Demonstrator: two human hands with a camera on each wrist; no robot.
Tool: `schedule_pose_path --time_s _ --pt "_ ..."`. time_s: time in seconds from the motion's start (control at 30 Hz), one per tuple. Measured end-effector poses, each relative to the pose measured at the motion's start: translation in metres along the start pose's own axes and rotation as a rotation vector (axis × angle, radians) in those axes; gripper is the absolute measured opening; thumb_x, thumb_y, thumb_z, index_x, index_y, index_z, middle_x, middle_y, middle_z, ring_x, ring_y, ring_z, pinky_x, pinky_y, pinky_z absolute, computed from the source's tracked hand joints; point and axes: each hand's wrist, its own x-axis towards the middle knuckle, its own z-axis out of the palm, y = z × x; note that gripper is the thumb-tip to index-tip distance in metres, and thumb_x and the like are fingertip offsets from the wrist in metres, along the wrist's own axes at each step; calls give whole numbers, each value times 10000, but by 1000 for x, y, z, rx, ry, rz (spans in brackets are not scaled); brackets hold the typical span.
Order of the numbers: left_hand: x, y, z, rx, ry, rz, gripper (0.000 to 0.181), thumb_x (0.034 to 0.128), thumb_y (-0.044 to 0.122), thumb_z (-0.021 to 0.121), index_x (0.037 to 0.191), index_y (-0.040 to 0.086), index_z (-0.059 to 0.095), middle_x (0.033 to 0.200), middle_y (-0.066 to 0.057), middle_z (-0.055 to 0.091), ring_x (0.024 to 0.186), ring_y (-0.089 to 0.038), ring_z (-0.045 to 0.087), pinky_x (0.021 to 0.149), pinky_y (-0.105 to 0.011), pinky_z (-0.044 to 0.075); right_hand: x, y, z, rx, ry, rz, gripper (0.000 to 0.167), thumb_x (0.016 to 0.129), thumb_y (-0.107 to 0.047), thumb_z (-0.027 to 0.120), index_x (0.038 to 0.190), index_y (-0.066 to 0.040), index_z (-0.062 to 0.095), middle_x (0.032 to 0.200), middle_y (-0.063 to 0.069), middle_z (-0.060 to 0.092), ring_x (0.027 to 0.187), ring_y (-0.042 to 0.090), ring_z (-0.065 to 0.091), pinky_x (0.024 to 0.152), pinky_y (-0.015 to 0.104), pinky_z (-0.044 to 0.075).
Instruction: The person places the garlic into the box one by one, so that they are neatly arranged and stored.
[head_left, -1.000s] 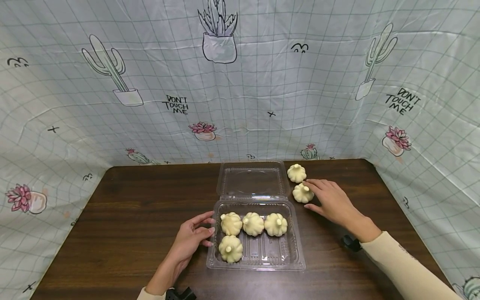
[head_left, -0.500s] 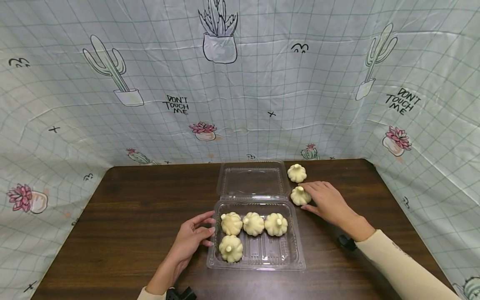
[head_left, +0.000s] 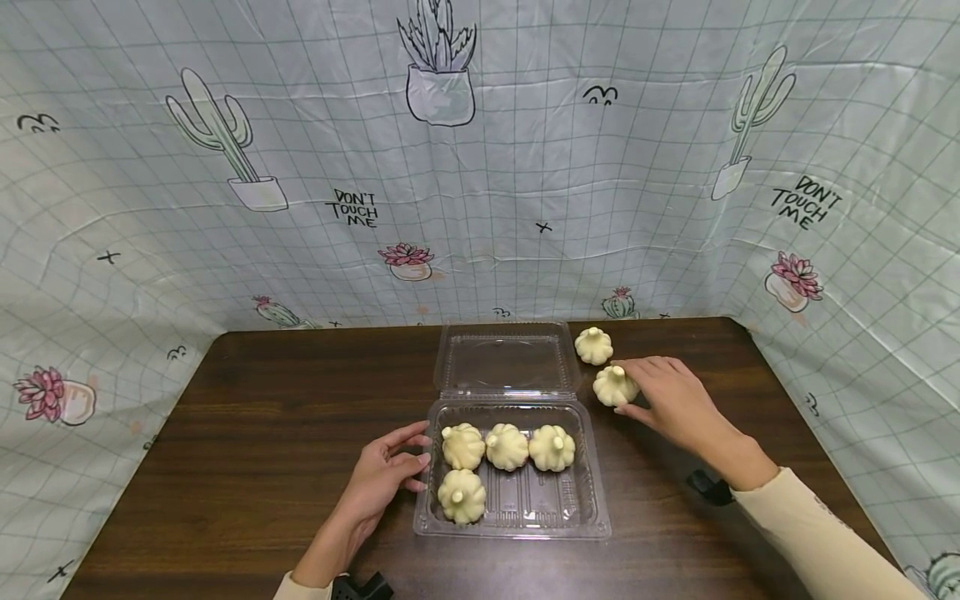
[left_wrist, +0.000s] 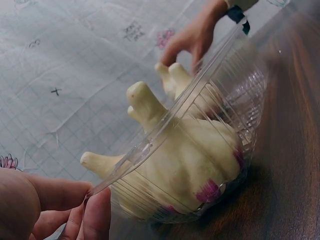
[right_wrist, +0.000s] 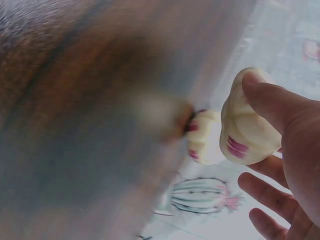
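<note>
Garlic bulb (head_left: 613, 387) in the right hand (head_left: 675, 404), near the right side of an open clear plastic container (head_left: 525, 502).
Pinched between thumb and fingers, with other fingers spread apart below in the right wrist view; stem uppermost in the head view, purple streaks (right_wrist: 236, 147) on the skin; hard to tell whether touching the dark wood tabletop (head_left: 300, 417) or raised just off it. Just behind, beside the lid (head_left: 506, 367), a second bulb (head_left: 594, 347) on the tabletop. Inside the container, four more bulbs (head_left: 507, 450): three in a row along the far wall, one in front of the leftmost. At the container's left rim, the left hand (head_left: 382, 475), with thumb and fingers narrow on the thin edge, holding it. Lid folded back toward the patterned backdrop (head_left: 487, 200). Cream sleeves (head_left: 817, 537) on both arms.
</note>
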Motion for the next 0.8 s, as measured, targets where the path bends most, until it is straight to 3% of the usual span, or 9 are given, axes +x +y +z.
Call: schedule_pose_path --time_s 0.23,0.47,0.8 --pt "-1 0 0 -2 1 0 525 1000 -60 613 1513 -80 505 1273 -177 592 826 -97 646 659 -233 599 6 -10 -22 11 59 -33 668 764 -307 930 1299 -3 670 1204 158 737 1096 375 670 971 544 507" --pt "-1 0 0 -1 0 2 526 998 -62 612 1513 -81 504 1282 -187 589 838 -94 647 658 -232 597 14 -32 -42 55 96 -67 701 719 -291 965 1300 -38 665 1166 133 744 1076 350 681 952 525 516" --pt "-1 1 0 -4 -1 -1 525 999 -59 614 1512 -82 506 1283 -184 592 829 -91 645 656 -231 595 18 -71 -44 109 99 -192 726 696 -354 968 1294 -56 683 1202 56 736 1089 286 683 958 470 537"
